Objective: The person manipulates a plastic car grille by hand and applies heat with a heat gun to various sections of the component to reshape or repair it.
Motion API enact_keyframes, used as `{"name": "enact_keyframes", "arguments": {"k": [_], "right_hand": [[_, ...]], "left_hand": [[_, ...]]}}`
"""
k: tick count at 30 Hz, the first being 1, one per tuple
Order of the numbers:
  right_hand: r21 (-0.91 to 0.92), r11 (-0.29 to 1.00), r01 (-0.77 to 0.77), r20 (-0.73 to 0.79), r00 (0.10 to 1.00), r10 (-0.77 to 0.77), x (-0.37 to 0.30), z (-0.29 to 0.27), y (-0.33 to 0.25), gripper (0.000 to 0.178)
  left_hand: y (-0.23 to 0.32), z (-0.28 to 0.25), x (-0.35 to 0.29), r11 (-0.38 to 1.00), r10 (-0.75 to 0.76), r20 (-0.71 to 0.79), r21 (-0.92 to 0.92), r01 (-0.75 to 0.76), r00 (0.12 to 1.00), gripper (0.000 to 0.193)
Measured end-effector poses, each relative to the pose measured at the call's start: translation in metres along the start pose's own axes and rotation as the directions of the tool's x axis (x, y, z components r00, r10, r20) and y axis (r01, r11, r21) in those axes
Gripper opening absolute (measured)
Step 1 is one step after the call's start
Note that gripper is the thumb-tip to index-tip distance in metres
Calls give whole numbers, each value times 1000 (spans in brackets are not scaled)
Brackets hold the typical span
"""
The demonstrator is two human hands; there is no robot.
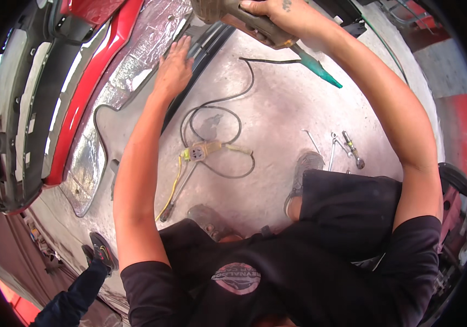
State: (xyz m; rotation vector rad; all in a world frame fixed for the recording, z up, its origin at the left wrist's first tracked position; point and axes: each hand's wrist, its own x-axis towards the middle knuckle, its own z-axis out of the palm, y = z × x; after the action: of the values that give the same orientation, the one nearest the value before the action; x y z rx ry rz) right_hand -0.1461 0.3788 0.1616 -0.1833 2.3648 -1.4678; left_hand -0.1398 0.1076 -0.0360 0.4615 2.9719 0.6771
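My left hand [177, 62] lies with fingers stretched out on a large grey car panel [122, 128], near its dark ribbed edge. At the top of the view my right hand [277, 15] is wrapped round a bulky corded power tool [239, 24] with a worn, dark body; its front end and exact kind are cut off by the upper edge. Green wrapping [319, 71] covers the cord where it leaves the tool's handle. From there a black cord [252, 76] loops over the floor to a yellowish outlet box [196, 152].
Foil-faced sheeting [89, 158] lies beside the panel, with a red car bumper [75, 117] to its left. A ratchet [353, 150] and wrenches [332, 150] lie on the concrete near my shoe [305, 169]. Another person's leg [78, 289] shows at lower left.
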Motion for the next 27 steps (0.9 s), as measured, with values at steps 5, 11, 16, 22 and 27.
{"name": "enact_keyframes", "arguments": {"k": [5, 11, 16, 22, 27], "right_hand": [[103, 986, -129, 39, 991, 125, 15, 1, 11, 25], [188, 968, -166, 89, 984, 152, 12, -22, 27, 25], [167, 972, -166, 56, 986, 159, 19, -33, 27, 25], [171, 981, -91, 41, 995, 85, 20, -26, 10, 27], [249, 967, -55, 151, 988, 18, 5, -4, 14, 28]], "left_hand": [[-11, 27, 15, 999, 15, 35, 31, -16, 999, 56], [0, 40, 15, 996, 28, 20, 86, -29, 999, 59], [2, 39, 12, 982, 12, 27, 190, -17, 1000, 69], [-24, 9, 20, 990, 65, 99, -130, -51, 993, 59], [-55, -48, -27, 937, -138, -82, -333, 103, 987, 47]]}}
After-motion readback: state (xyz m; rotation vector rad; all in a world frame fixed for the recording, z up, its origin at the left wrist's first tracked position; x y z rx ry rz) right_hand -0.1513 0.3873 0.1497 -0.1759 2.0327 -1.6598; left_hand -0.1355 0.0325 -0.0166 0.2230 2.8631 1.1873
